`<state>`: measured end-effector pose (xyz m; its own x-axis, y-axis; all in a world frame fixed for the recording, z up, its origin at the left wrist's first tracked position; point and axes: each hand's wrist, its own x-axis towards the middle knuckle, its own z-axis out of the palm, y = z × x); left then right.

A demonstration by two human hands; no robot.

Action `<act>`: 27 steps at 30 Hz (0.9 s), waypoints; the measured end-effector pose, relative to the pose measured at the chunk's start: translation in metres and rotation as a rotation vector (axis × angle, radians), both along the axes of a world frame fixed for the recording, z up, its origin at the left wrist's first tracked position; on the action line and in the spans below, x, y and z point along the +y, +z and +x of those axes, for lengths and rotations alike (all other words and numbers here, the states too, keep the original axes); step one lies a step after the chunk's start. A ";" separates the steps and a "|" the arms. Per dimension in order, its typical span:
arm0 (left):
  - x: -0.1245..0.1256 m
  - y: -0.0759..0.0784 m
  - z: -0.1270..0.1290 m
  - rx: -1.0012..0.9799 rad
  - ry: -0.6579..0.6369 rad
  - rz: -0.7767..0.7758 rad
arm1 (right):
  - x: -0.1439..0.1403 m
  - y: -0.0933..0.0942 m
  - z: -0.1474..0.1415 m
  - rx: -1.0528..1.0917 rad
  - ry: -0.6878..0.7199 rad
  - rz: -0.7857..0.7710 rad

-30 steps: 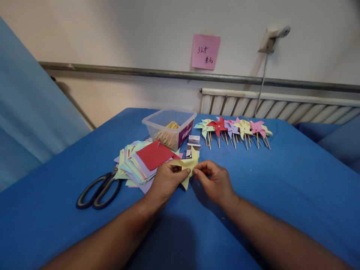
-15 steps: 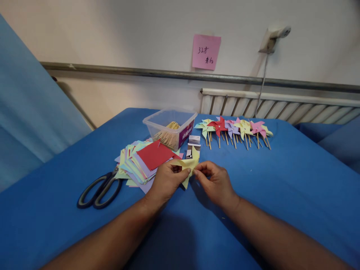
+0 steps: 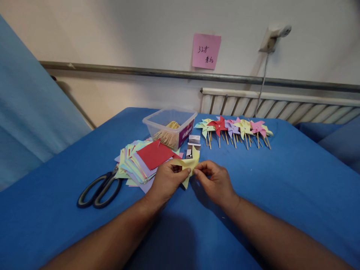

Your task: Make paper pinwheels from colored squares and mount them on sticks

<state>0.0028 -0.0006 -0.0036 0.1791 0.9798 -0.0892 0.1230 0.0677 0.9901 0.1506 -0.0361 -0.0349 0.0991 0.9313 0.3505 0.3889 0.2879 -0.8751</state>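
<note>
My left hand (image 3: 165,180) and my right hand (image 3: 216,180) both pinch a yellow paper pinwheel (image 3: 188,165) just above the blue cloth. The left thumb and fingers hold its left side, and the right fingertips pinch at its centre. Part of the paper is hidden behind my left fingers. A stack of coloured paper squares (image 3: 139,163) with a red sheet (image 3: 154,154) on top lies just left of my left hand.
Black scissors (image 3: 98,190) lie to the left of the stack. A clear plastic box (image 3: 170,127) with wooden sticks stands behind, a small stapler (image 3: 193,145) beside it. A row of finished pinwheels (image 3: 234,131) lies at the back. A pink note (image 3: 206,51) hangs on the wall.
</note>
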 end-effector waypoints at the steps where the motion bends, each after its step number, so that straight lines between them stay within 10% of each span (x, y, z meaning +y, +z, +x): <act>1: 0.000 0.000 0.000 0.003 0.002 0.002 | 0.000 0.000 0.000 -0.001 0.001 -0.002; 27: -0.007 0.002 0.001 0.164 -0.024 0.189 | 0.002 0.006 -0.004 0.077 -0.022 0.095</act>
